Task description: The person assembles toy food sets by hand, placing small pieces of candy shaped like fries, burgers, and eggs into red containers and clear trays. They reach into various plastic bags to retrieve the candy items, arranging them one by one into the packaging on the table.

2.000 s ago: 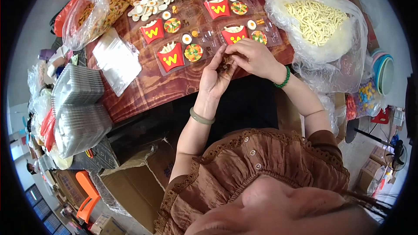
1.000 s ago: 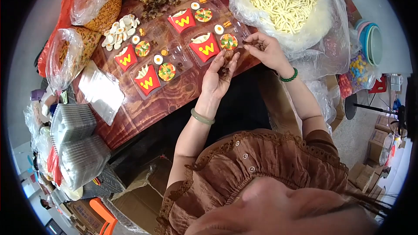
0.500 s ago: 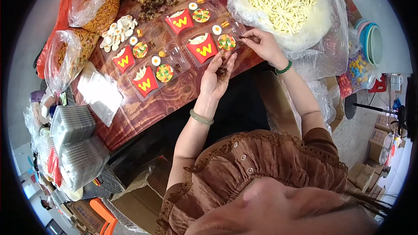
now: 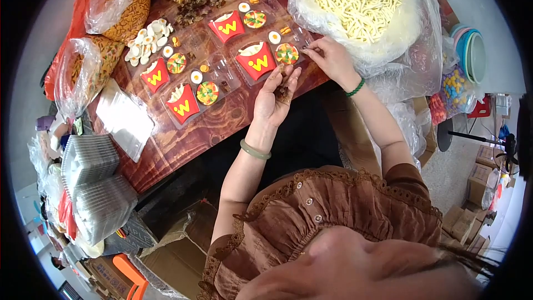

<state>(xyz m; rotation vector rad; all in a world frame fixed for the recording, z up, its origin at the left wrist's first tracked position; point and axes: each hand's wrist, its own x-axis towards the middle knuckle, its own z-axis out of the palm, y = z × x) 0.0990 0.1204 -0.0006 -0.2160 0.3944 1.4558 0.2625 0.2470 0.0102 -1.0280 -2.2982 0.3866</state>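
Note:
My left hand (image 4: pixel 272 99) is cupped around several small dark brown pieces (image 4: pixel 284 90), just below the front tray. Beside that tray's right end, my right hand (image 4: pixel 335 64) pinches thumb and forefinger together; anything between them is too small to make out. The clear plastic tray (image 4: pixel 226 72) and others like it hold small red fries boxes (image 4: pixel 255 60) with a yellow mark, miniature pizzas (image 4: pixel 287 54), egg-like discs (image 4: pixel 274 37) and small orange pieces (image 4: pixel 285 30). A heap of similar brown pieces (image 4: pixel 201 6) lies behind the trays.
An open bag of pale yellow strips (image 4: pixel 361 11) stands at the back right. White egg-like pieces (image 4: pixel 149 40) are piled left of the trays, near bags of orange pieces (image 4: pixel 129 16). Stacked clear trays (image 4: pixel 100 189) stand left of the wooden table (image 4: pixel 183 147).
My right hand has shifted slightly, its pinched fingertips staying by the front tray's right end. My left hand keeps hold of the brown pieces. The whole view has drifted a little.

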